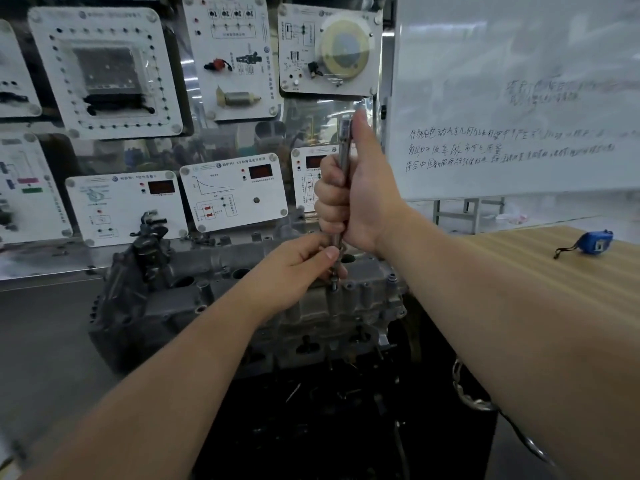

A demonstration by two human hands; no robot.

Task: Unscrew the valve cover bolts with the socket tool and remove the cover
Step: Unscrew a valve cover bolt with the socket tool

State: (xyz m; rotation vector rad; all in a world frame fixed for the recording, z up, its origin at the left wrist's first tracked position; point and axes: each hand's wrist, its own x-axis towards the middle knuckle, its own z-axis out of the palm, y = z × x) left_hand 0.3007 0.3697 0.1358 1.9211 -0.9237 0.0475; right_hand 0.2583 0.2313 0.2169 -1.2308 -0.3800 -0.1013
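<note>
The upright socket tool (341, 188) is gripped in the right hand (356, 192); its lower end is pinched by the left hand (298, 268) over the valve cover (346, 306). It should be kept vertical, seated squarely on the bolt.

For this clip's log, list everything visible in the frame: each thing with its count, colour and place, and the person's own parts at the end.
valve cover: one, grey metal, centre, on top of the engine on its dark stand.
socket tool: one, silver, upright above the cover's right part, its lower end on a bolt.
training panels: several, white with red displays and mounted parts, on the wall behind the engine.
whiteboard: one, white with handwriting, upper right.
table: one, light wood, right side.
tape measure: one, blue with a black strap, on the table's far end.
chain: one, silver, hanging beside the stand at lower right.
left hand: one, pinches the tool's lower end.
right hand: one, grips the tool's shaft, thumb up.
</note>
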